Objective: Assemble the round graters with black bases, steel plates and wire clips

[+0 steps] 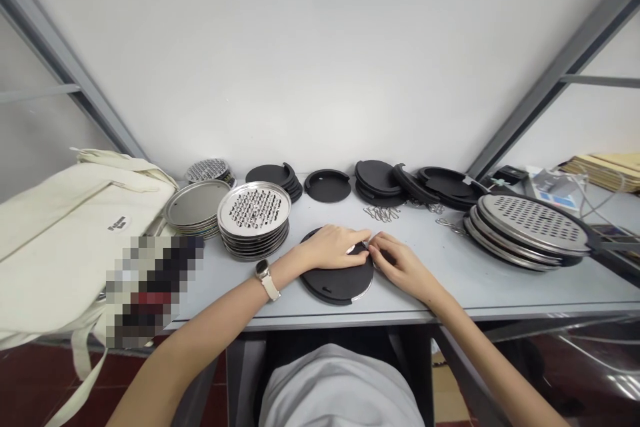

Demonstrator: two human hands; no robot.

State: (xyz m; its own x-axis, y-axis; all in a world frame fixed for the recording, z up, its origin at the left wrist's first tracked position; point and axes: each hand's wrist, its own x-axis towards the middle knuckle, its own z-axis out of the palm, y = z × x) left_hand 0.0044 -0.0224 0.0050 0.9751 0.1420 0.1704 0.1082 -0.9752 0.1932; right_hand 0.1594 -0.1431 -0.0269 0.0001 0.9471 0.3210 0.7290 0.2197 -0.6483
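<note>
Round black plastic disc (336, 286) flat on the table (450, 287), steel edge (369, 289) showing.

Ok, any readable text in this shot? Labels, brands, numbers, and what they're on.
White round patch on the cream bag: dark lettering, too blurred to read.
Printed sheet at the far right of the table: too small to read.
Wristwatch: nothing readable on it.
No other text can be read.

2 hands (333, 247) (400, 267), 3 perforated steel stacks (207, 170) (254, 220) (530, 227)
</note>
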